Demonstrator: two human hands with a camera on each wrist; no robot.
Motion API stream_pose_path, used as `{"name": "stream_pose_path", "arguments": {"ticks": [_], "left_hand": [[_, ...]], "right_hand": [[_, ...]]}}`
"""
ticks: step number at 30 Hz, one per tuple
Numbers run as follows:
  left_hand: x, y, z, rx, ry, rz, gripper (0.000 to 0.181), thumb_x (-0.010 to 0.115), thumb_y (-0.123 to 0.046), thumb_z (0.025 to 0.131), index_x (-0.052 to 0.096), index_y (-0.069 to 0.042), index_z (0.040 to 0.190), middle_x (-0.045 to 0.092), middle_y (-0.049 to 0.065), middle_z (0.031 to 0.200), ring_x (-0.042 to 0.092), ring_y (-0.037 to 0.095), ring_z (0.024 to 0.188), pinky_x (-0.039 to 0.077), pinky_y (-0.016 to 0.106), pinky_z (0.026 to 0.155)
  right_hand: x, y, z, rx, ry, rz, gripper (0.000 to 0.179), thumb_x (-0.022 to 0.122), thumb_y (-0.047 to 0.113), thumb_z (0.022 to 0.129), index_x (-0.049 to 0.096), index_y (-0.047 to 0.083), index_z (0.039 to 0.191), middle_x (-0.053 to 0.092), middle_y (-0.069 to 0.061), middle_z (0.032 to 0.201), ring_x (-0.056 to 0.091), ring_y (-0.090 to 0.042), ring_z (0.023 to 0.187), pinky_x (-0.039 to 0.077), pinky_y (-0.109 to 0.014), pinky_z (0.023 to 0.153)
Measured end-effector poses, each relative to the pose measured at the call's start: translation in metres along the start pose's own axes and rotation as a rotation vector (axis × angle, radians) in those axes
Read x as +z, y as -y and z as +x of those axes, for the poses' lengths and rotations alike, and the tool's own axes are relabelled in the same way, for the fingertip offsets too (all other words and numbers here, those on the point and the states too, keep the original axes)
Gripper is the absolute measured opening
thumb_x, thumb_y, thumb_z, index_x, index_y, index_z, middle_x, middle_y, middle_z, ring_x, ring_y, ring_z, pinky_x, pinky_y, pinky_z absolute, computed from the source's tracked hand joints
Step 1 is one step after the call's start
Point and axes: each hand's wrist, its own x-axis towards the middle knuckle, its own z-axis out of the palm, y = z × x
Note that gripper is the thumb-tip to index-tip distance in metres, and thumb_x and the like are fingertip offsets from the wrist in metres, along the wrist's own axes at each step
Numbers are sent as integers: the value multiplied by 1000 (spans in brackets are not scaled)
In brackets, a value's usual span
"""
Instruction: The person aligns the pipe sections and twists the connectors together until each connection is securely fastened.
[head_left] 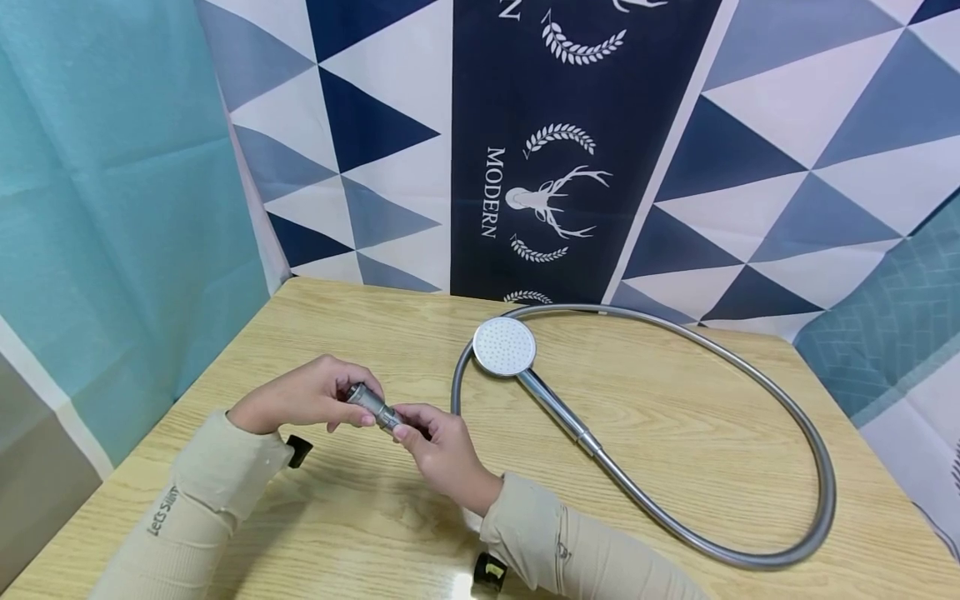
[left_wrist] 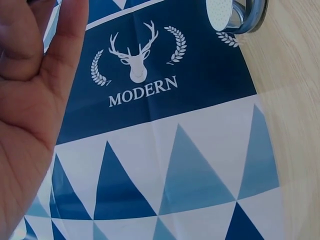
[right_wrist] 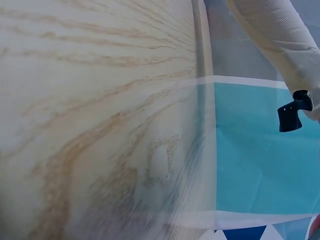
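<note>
A short grey metal cylinder [head_left: 372, 406], shaped like a small flashlight with one wider end, is held above the table in the head view. My left hand [head_left: 311, 396] grips its wider upper end between thumb and fingers. At the narrower lower end, my right hand [head_left: 442, 450] pinches it with thumb and fingertips. The left wrist view shows only part of the left palm and curled fingers [left_wrist: 22, 120]; the cylinder is out of sight there. In the right wrist view, the left sleeve [right_wrist: 280, 45] appears, while the grip itself is not visible.
A round white-faced shower head [head_left: 505, 346] with a chrome handle lies on the wooden table [head_left: 360, 317]. Its grey metal hose [head_left: 817, 450] loops widely across the right side. Patterned cloth [head_left: 390, 200] hangs behind, and a teal cloth [head_left: 135, 208] hangs at left.
</note>
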Motion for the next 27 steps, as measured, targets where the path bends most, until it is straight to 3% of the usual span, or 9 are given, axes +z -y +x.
{"name": "stream_pose_path", "arguments": {"ticks": [3, 9, 14, 17, 21, 24, 27], "left_hand": [[0, 0, -1, 9, 1, 0, 10, 68, -1, 87, 64, 5, 93, 55, -5, 68, 44, 4, 50, 42, 25, 40], [1, 1, -1, 17, -9, -9, 10, 68, -2, 87, 64, 5, 93, 55, -4, 68, 43, 5, 47, 41, 25, 38], [1, 0, -2, -4, -31, 7, 8, 67, 0, 87, 64, 5, 93, 54, -5, 68, 43, 4, 47, 40, 25, 37], [1, 0, -2, -26, -39, 16, 8, 67, 0, 87, 64, 5, 94, 54, -6, 66, 42, 4, 46, 40, 25, 37], [2, -1, -2, -46, -47, 19, 9, 67, -1, 87, 64, 5, 94, 53, -5, 66, 41, 4, 45, 40, 24, 38], [2, -3, -2, -52, -59, 20, 9, 67, -2, 88, 65, 4, 93, 53, -5, 66, 41, 5, 45, 39, 23, 38], [1, -5, -2, -51, -67, 21, 8, 67, -2, 88, 65, 4, 93, 52, -4, 66, 41, 5, 44, 39, 23, 38]], "right_hand": [[-1, 0, 1, 22, 31, 18, 21, 55, -5, 93, 59, -17, 110, 65, -28, 89, 63, -24, 79, 53, -26, 70], [-3, 3, 3, 66, 74, 93, 23, 51, -4, 96, 57, -20, 110, 61, -33, 86, 60, -13, 77, 52, -27, 69], [3, -3, 0, 24, -8, 99, 24, 55, -5, 93, 56, -19, 113, 61, -31, 83, 57, -10, 71, 50, -24, 64], [11, -11, -4, -51, -127, 46, 32, 67, -7, 84, 57, -14, 113, 63, -25, 84, 54, -5, 68, 49, -22, 59], [18, -18, -6, -223, -267, -72, 34, 78, -9, 71, 62, -7, 101, 61, -17, 81, 55, -9, 64, 50, -23, 55], [20, -19, -4, -337, -326, -125, 28, 79, -12, 68, 66, -8, 92, 59, -16, 77, 58, -20, 63, 52, -23, 56], [20, -18, -1, -386, -342, -110, 27, 79, -15, 66, 67, -12, 90, 59, -17, 75, 61, -29, 64, 54, -24, 59]]}}
